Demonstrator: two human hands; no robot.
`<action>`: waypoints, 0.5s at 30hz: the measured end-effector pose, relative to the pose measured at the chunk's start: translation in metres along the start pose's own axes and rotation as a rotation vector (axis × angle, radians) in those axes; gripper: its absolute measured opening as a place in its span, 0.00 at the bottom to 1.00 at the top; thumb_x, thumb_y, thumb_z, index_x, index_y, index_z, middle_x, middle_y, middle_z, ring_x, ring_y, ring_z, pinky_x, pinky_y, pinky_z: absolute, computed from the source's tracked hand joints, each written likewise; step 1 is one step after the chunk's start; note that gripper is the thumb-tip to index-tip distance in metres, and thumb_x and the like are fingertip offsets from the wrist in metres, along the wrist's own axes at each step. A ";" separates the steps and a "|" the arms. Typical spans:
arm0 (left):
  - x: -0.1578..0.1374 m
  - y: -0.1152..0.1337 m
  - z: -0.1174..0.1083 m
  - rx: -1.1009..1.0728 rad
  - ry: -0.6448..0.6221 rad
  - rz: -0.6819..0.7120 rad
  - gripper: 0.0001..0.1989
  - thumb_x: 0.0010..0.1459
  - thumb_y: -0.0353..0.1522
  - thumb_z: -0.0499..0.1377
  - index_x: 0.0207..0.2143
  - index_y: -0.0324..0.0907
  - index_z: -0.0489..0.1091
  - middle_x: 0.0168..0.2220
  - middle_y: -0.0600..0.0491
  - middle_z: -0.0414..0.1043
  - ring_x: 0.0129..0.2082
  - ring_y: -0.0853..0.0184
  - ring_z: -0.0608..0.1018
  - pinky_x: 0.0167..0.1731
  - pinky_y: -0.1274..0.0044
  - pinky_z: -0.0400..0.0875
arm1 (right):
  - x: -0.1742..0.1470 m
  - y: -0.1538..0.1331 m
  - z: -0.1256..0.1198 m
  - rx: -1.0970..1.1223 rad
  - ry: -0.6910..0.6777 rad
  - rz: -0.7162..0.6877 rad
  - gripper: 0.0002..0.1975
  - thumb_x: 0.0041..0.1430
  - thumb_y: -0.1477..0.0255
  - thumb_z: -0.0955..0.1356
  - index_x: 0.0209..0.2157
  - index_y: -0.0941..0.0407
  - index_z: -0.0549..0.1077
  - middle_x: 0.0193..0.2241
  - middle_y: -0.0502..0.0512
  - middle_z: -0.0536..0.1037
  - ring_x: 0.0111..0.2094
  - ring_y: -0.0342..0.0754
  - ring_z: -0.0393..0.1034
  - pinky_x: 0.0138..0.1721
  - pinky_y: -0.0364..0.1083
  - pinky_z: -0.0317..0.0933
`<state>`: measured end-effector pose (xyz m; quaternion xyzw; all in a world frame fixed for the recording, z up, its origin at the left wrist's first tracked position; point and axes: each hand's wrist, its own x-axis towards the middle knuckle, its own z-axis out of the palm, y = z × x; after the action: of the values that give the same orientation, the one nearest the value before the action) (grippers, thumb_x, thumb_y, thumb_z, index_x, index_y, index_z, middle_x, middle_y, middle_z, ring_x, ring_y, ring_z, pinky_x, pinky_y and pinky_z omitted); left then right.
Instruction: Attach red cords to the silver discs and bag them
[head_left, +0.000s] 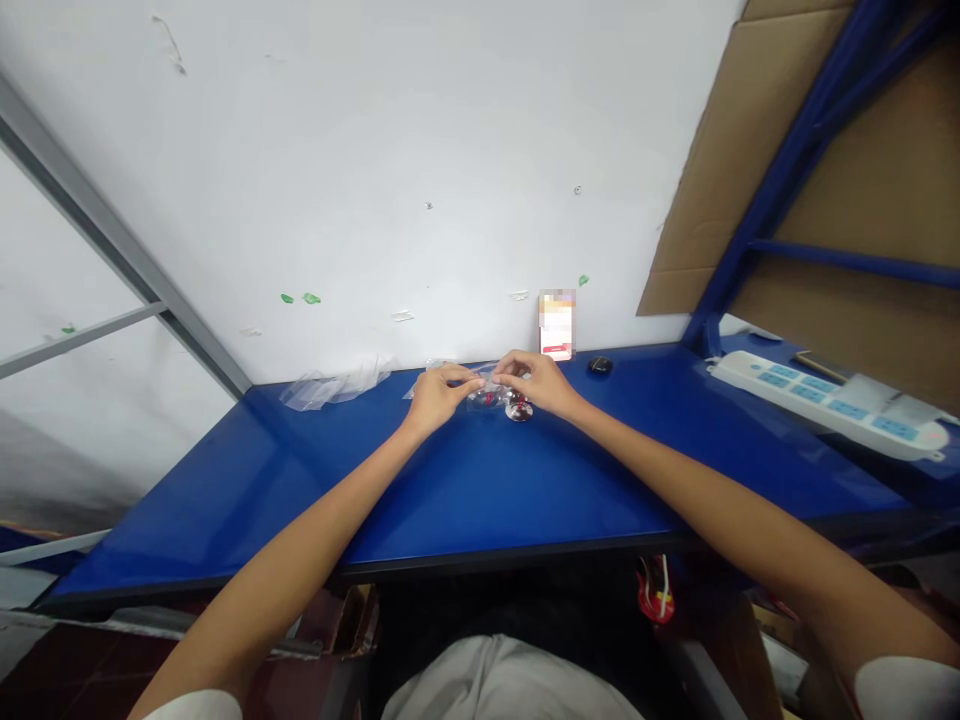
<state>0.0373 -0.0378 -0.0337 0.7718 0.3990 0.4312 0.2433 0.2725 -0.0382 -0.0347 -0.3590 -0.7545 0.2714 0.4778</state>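
Note:
Between my two hands a small clear plastic bag (pixel 487 398) is stretched over the blue table, with something red and shiny showing in it. My left hand (pixel 441 396) pinches its left edge between thumb and forefinger. On the other side, the thumb and fingers of my right hand (pixel 537 384) pinch the bag near its top. Just below my right hand lie round shiny pieces with red marks (pixel 518 408), partly hidden by the hand. What exactly they are I cannot make out.
Flat clear bags (pixel 337 386) lie at the back left of the blue table (pixel 480 500). A lit phone (pixel 556 328) leans on the white wall, a small black object (pixel 600 365) beside it. At right lies a white power strip (pixel 825 400) near a blue frame (pixel 780 190).

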 end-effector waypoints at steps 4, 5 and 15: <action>0.002 0.002 -0.009 0.096 -0.019 0.071 0.13 0.65 0.45 0.67 0.39 0.48 0.87 0.41 0.48 0.85 0.42 0.58 0.83 0.48 0.68 0.74 | -0.001 -0.003 -0.001 -0.042 -0.018 -0.110 0.11 0.66 0.60 0.73 0.37 0.53 0.81 0.36 0.56 0.84 0.39 0.53 0.76 0.45 0.51 0.67; 0.003 0.003 -0.014 0.103 -0.093 0.102 0.13 0.65 0.45 0.67 0.39 0.48 0.87 0.41 0.48 0.84 0.42 0.59 0.82 0.47 0.68 0.74 | -0.003 -0.004 -0.003 -0.047 -0.071 -0.122 0.12 0.66 0.59 0.73 0.37 0.53 0.81 0.37 0.56 0.84 0.38 0.52 0.76 0.45 0.51 0.67; 0.004 0.005 -0.039 0.100 -0.645 0.027 0.21 0.66 0.51 0.63 0.34 0.44 0.83 0.30 0.54 0.77 0.30 0.66 0.75 0.32 0.76 0.65 | -0.005 -0.010 -0.011 -0.085 -0.431 0.064 0.17 0.64 0.56 0.73 0.33 0.56 0.82 0.25 0.50 0.78 0.27 0.46 0.68 0.31 0.45 0.58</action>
<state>0.0069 -0.0357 -0.0080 0.8849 0.3116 0.1473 0.3131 0.2815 -0.0479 -0.0253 -0.3361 -0.8381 0.3248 0.2813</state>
